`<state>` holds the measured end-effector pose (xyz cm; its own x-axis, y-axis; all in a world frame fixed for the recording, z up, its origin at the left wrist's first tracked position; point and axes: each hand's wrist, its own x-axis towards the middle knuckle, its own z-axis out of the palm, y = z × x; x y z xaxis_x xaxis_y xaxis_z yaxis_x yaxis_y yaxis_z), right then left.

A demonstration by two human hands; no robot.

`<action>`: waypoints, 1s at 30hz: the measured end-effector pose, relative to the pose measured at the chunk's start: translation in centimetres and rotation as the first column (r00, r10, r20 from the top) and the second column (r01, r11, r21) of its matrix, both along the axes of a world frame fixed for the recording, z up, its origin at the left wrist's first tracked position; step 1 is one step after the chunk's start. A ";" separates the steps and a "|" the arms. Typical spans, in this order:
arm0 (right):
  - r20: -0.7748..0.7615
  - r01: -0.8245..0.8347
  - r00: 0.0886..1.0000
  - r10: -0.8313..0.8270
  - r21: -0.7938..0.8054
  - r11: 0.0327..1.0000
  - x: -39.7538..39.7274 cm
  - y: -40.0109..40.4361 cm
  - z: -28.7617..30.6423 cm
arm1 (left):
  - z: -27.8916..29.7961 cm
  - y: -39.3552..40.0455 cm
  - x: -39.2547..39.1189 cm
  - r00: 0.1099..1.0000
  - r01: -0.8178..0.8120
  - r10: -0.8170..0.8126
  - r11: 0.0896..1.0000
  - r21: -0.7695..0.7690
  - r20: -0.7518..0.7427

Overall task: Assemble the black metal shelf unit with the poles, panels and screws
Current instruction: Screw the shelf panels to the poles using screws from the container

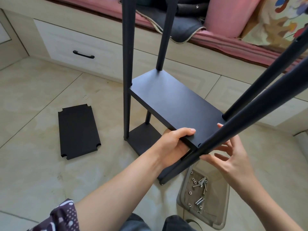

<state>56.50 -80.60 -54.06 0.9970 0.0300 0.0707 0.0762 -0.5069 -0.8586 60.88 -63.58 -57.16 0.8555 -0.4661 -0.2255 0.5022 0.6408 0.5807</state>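
Note:
The black shelf frame stands on the tiled floor with several upright poles, the nearest pole [236,130] slanting across the right of the view. A black panel [175,104] sits between the poles, above a lower panel [143,135] at floor level. My left hand [173,145] grips the raised panel's near edge, thumb on top. My right hand [231,157] is by the near pole at the panel's corner, fingers spread and touching the pole. A spare black panel [78,130] with notched corners lies flat on the floor to the left.
A clear plastic tray [221,214] holding several silver screws and nuts sits on the floor below my right hand. A pale drawer cabinet [75,45] and a platform with pink bedding [225,15] run along the back. My knees are at the bottom edge.

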 end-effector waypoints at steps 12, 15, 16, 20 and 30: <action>-0.072 -0.067 0.994 0.088 0.255 0.965 0.2 0.7 -0.1 | -0.2 0.9 -0.6 0.994 -0.106 0.105 0.987 0.118 0.012; -0.055 -0.062 0.995 0.079 0.263 0.963 0.3 0.7 -0.2 | 0.1 1.5 -1.5 0.954 -0.289 0.299 0.878 0.381 0.034; -0.045 -0.068 0.996 0.083 0.262 0.963 0.3 0.7 -0.3 | 0.1 1.9 -1.9 0.917 -0.379 0.384 0.763 0.523 0.105; -0.022 -0.069 0.997 0.079 0.303 0.950 0.4 0.6 -0.2 | 0.3 3.8 -3.5 0.549 -0.834 0.125 0.143 0.533 0.826; -0.133 -0.046 0.987 0.090 0.300 0.953 0.9 -0.3 -0.9 | 1.6 2.0 -1.2 0.314 -0.774 -0.779 0.121 0.622 0.543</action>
<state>57.43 -80.91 -54.95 0.9936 0.0975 -0.0572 -0.0337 -0.2275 -0.9732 59.64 -61.63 -55.61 0.7535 -0.5840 0.3020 -0.6575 -0.6707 0.3433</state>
